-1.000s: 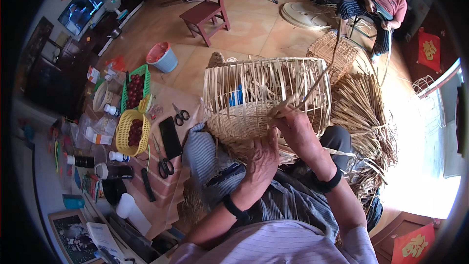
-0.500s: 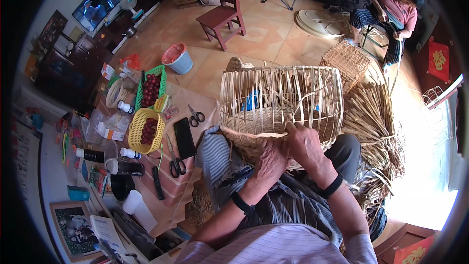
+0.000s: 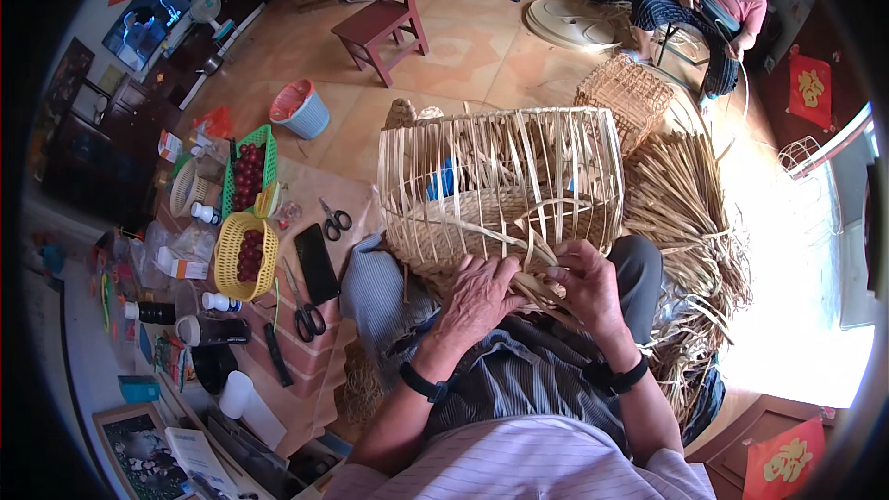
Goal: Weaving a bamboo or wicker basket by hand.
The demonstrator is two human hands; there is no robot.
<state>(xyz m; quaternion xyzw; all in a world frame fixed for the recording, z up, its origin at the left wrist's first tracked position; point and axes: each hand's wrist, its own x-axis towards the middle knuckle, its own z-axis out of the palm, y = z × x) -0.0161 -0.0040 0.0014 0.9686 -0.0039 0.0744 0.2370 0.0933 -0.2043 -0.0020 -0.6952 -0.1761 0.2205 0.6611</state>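
Note:
A half-woven straw basket [image 3: 431,245] rests across my lap, its upright stakes standing in a row from a tightly woven lower band. At its near side my left hand [image 3: 474,304] lies with fingers bent over the woven edge, gripping it. My right hand [image 3: 589,289] pinches pale straw strips between thumb and fingers, close to the left fingertips. One loose straw strip [image 3: 495,234] runs from the fingers leftward across the stakes. Something blue [image 3: 443,181] shows inside the basket among the straw. The exact weave under my fingers is hidden.
Right of the basket lies a big bundle of dried straw [image 3: 690,194]. On the left a low table [image 3: 319,343] bears scissors [image 3: 307,319], a black phone [image 3: 317,264] and a yellow fruit basket [image 3: 222,259]. Farther off are a bin [image 3: 304,118], a chair [image 3: 375,28] and a seated person [image 3: 718,0].
My hands have moved apart; the left now lies over the basket's edge, and the right has turned, pinching strips. The long strip now slants up across the stakes. The whole view has shifted.

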